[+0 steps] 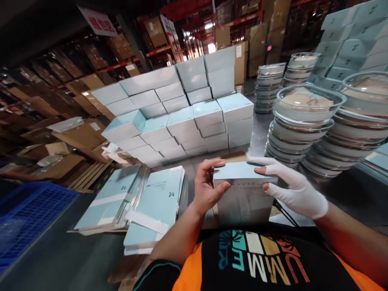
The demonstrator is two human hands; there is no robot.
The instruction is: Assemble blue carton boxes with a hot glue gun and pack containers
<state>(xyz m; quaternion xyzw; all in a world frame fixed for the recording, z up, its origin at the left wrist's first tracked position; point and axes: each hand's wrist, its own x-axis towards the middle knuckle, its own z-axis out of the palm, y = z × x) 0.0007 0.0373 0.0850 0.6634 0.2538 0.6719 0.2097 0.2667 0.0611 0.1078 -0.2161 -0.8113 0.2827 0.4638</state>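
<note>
Close in front of my body is a pale blue and white cardboard box (244,202), its blue top face turned up. My left hand (207,186), bare, grips its left end, thumb on the near side and fingers curled at the far edge. A white glove with bare fingertips covers my right hand (295,190), which clasps the right end of the box in the same way. What lies under the box is mostly hidden; a bit of brown cardboard (235,157) shows behind it.
Stacked white and pale blue boxes (184,121) form a wall ahead. Piles of round glass dishes (303,121) rise at the right. Bundled flat blue cartons (160,198) lie at the left, beyond them a blue crate (33,218). Shelving with brown cartons fills the background.
</note>
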